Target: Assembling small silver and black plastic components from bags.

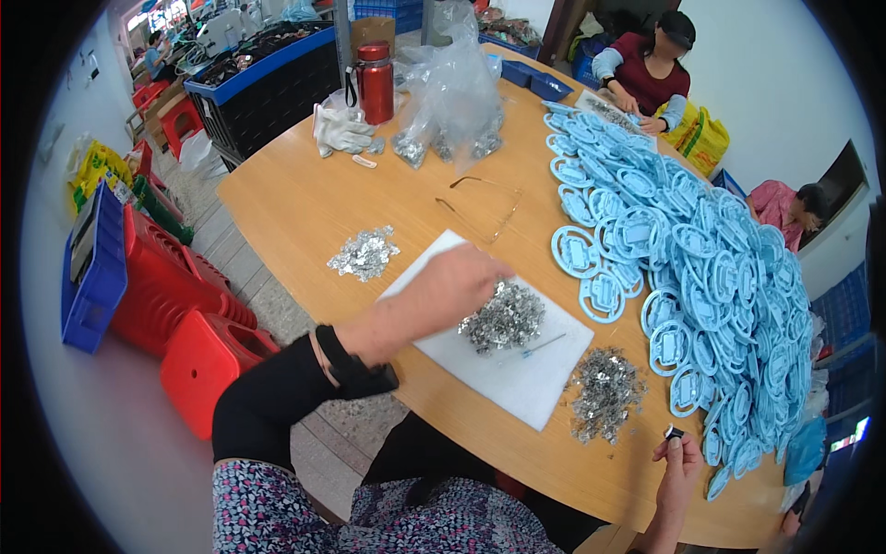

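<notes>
My left hand [452,286] reaches across a white board [498,379], over the far left side of a pile of small shiny metal pieces [503,319]. Its fingers are blurred, and whether they pinch anything cannot be made out. A thin tool with a pale blue end [543,346] lies beside that pile on the board. At the table's near right, my right hand [678,466] is closed, thumb and fingers pinching a small black piece with a light edge [674,432]. Close by, light blue oval plastic parts [674,342] are heaped along the table's right side.
Loose metal pieces lie in piles left [365,254] and right [606,392] of the board. Eyeglasses [498,208], a red flask [374,83], white gloves [341,129] and clear plastic bags [452,92] are farther back. Two people [646,69] sit beyond the heap. Red stools [208,369] stand left.
</notes>
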The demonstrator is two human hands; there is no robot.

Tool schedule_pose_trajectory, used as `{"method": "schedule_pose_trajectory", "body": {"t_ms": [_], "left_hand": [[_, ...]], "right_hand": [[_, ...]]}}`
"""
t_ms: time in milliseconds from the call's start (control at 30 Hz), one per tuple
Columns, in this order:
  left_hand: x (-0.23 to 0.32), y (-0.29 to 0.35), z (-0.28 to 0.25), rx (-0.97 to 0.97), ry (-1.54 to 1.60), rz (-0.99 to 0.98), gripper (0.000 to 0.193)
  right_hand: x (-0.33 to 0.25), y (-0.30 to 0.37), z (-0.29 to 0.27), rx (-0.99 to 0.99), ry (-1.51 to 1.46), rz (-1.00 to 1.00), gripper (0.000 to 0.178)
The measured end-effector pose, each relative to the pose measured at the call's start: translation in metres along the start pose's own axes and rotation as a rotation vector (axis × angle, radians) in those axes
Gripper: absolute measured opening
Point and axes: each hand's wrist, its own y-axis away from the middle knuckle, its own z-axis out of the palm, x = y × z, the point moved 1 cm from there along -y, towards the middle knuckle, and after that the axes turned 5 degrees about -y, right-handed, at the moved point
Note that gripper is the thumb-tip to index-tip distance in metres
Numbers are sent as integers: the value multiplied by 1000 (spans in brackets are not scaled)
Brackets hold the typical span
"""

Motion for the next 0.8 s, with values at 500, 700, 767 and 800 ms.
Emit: {"method": "schedule_pose_trajectory", "body": {"t_ms": [500, 700, 767, 800], "left_hand": [[-255, -173, -43, 233, -560, -887, 69], [-319, -161, -55, 375, -31, -1003, 56], [-309, -152, -60, 643, -18, -1175, 54], [-306, -149, -60, 641, -20, -1176, 54]], "right_hand": [[7, 0, 2, 103, 54, 64, 20], [3, -8, 7, 90, 82, 63, 18], [6, -13, 9, 85, 63, 77, 18], [6, -15, 11, 81, 44, 87, 18]]}}
